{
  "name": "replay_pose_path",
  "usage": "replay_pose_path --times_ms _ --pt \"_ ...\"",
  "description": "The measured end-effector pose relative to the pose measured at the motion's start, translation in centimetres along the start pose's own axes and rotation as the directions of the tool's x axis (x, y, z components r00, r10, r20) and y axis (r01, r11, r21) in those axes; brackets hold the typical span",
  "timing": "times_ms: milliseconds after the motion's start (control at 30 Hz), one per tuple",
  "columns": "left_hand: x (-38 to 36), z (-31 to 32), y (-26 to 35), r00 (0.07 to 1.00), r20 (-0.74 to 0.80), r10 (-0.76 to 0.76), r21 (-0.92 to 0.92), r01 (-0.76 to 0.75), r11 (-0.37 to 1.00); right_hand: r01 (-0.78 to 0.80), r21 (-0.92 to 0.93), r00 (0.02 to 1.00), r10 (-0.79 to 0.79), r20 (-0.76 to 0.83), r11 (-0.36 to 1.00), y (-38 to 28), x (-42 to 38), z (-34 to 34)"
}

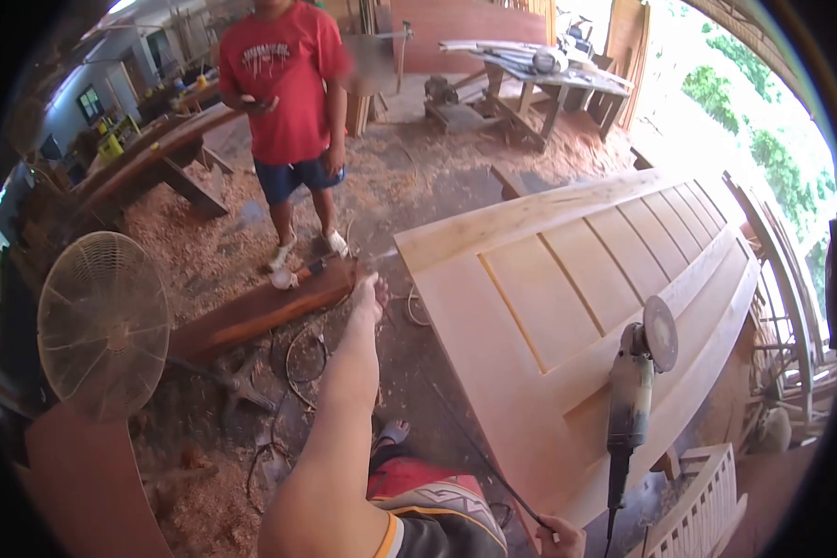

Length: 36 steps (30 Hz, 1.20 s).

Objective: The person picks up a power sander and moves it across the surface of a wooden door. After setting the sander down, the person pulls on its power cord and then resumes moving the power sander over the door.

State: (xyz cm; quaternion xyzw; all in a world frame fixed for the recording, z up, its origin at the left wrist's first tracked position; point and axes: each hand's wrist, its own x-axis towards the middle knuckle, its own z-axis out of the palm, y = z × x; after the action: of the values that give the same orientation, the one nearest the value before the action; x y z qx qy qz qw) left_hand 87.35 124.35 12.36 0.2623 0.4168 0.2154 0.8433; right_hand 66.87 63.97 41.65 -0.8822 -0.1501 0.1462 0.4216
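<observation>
My left arm is stretched forward, and my left hand (pixel 372 296) is near the end of a dark reddish-brown timber (pixel 270 314). Its fingers look loosely spread with nothing visible in them, though they are small and blurred. Low in the view, my right hand (pixel 562 538) has its fingers wrapped round a black power cord (pixel 493 465), beside the near edge of a large pale wooden panelled door (pixel 474 316). On the door rests an angle grinder (pixel 629 400) with a round disc (pixel 660 333); its own cord runs down to the right of my right hand.
A person in a red shirt (pixel 284 84) stands across the floor. A fan (pixel 104 325) is at left. Loose cables (pixel 307 367) and wood shavings (pixel 195 507) cover the floor. A slatted wooden piece (pixel 702 507) stands at lower right, a cluttered workbench (pixel 553 79) behind.
</observation>
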Motion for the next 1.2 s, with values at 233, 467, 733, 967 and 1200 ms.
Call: replay_pose_path --times_ms 233,467,733,967,1200 --pt "9.5 1.7 8.0 0.997 -0.069 0.017 -0.014 -0.018 1.0 -0.227 -0.253 0.972 0.202 -0.123 0.94 -0.1 -0.9 0.6" --pt "13.9 1.3 12.5 0.951 0.116 -0.286 -0.036 0.292 0.956 -0.38 -0.238 0.919 0.337 -0.202 0.894 -3.1 -0.1 2.7" --pt "7.1 5.4 17.3 0.958 0.269 0.104 -0.154 -0.064 0.986 -0.455 -0.289 0.89 0.437 -0.127 0.843 3.1 -1.9 6.9" --pt "-0.9 7.3 21.2 0.927 0.18 0.328 -0.162 -0.301 0.94 -0.359 -0.302 0.933 0.351 -0.083 0.883 1.0 -0.8 9.0" --pt "-13.2 6.9 20.5 0.799 0.361 0.482 0.028 -0.525 0.851 -0.33 -0.253 0.943 0.304 -0.135 0.91 0.6 -2.5 9.0"
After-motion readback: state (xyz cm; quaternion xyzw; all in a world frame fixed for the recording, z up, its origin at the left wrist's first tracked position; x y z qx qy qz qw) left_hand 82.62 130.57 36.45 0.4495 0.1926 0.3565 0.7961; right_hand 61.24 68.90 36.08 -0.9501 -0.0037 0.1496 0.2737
